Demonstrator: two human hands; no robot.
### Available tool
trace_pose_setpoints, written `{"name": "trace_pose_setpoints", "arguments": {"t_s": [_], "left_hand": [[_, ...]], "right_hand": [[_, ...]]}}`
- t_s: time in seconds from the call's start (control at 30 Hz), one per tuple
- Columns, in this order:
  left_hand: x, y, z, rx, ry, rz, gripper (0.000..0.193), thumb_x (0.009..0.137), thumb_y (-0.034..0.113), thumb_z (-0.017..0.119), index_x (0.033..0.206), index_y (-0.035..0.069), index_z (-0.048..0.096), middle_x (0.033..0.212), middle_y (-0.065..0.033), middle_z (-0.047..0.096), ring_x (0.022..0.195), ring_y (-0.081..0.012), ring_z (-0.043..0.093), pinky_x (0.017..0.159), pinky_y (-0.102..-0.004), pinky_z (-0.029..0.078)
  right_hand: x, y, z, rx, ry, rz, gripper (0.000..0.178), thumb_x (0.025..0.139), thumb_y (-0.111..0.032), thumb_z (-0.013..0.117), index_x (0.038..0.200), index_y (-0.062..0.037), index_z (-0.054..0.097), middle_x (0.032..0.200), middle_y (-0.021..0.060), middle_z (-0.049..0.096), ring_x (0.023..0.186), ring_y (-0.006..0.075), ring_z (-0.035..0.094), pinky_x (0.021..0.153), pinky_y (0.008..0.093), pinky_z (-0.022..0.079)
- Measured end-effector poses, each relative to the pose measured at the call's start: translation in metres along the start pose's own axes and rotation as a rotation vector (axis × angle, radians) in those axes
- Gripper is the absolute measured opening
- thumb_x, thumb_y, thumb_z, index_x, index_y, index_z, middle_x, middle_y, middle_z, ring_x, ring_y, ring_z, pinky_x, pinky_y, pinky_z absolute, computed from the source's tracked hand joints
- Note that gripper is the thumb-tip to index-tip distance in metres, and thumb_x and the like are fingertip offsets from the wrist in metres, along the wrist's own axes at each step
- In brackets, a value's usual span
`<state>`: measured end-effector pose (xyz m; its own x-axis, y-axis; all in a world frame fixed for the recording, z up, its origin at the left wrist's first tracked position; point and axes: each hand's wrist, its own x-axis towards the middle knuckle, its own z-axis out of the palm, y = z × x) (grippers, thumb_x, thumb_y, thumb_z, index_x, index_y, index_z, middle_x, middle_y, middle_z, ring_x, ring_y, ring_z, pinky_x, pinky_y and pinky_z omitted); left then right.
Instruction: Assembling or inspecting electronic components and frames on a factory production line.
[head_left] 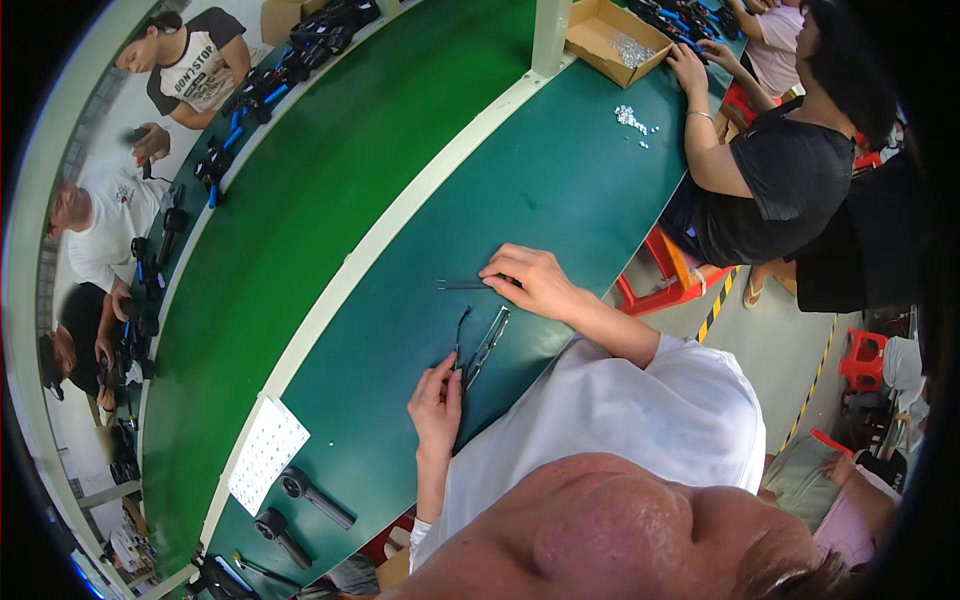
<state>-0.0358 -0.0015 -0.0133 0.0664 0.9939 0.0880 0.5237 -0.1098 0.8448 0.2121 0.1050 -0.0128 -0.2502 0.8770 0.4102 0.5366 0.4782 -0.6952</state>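
My right hand (532, 280) reaches over the green table. Its fingers are closed on the rear end of thin dark tweezers (460, 286), whose two prongs point left, slightly apart. Nearer to me, my left hand (437, 402) pinches the dark temple of a pair of eyeglasses (487, 348) between thumb and fingers. The eyeglasses' narrow front lies slantwise just right of that hand, below the tweezers. The temple's curved tip reaches up toward the tweezers without touching them. My left fingertips partly hide where the temple meets the front.
A white printed sheet (268, 456) and two dark handheld fans (320, 500) lie at lower left. Small clear pieces (632, 122) are scattered beyond my right hand, near an open cardboard box (618, 45). A person in black (790, 180) sits at right; a pale rail (370, 235) borders a green belt.
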Motion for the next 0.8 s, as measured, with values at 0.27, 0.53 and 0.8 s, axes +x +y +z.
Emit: {"name": "trace_pose_setpoints", "arguments": {"t_s": [0.27,0.53,0.8], "left_hand": [[0.0003,-0.0016,-0.0009,0.005,-0.013,0.003,0.028,0.089,0.001,0.07,0.117,0.008,0.071,0.081,-0.0081,0.064,0.058,-0.0136,0.06,0.056,-0.0262,0.05],[0.0018,-0.0015,-0.0019,0.019,-0.016,0.02,0.028,0.089,0.001,0.07,0.117,0.008,0.071,0.082,-0.0083,0.065,0.058,-0.0144,0.06,0.056,-0.0272,0.05],[0.0025,0.0021,-0.0017,0.011,-0.022,0.011,0.028,0.09,0.001,0.069,0.117,0.008,0.071,0.081,-0.008,0.065,0.058,-0.0126,0.06,0.055,-0.0258,0.05]], "right_hand": [[0.002,-0.0032,-0.0021,0.0,-0.012,0.029,0.006,0.088,-0.012,0.07,0.091,-0.0066,0.071,0.091,0.0048,0.066,0.079,0.0244,0.066,0.065,0.0358,0.053],[0.0026,-0.0028,-0.0012,0.0,-0.011,0.032,0.006,0.087,-0.011,0.07,0.091,-0.0063,0.071,0.091,0.005,0.066,0.078,0.0247,0.066,0.065,0.0358,0.053],[-0.0009,0.0018,0.0,0.006,0.013,0.015,0.007,0.087,-0.011,0.07,0.091,-0.0062,0.071,0.09,0.005,0.065,0.078,0.0245,0.065,0.064,0.0368,0.052]]}}
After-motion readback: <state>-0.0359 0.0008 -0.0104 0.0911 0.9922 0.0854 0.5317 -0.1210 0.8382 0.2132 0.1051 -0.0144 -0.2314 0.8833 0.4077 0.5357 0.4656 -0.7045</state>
